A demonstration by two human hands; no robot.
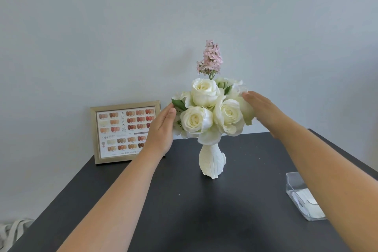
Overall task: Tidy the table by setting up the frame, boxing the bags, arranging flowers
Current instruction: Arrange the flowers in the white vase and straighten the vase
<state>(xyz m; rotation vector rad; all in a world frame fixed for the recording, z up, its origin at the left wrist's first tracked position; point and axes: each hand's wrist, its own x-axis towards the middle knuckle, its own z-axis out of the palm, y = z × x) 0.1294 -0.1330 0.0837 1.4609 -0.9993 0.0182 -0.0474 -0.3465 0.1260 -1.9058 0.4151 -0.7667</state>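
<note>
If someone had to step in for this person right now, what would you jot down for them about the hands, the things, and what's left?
Left hand: open, flat against the left side of the white roses.
Right hand: open, cupping the bouquet's right side. Neither hand grips anything.
Roses and a pink sprig stand in the white vase, mid-table.
Frame stands upright against the wall at the back left: done.
Clear box at the right edge holds something white, probably the bags; partly hidden by the arm.
Left: finish shaping the flowers, then check the box.
</note>
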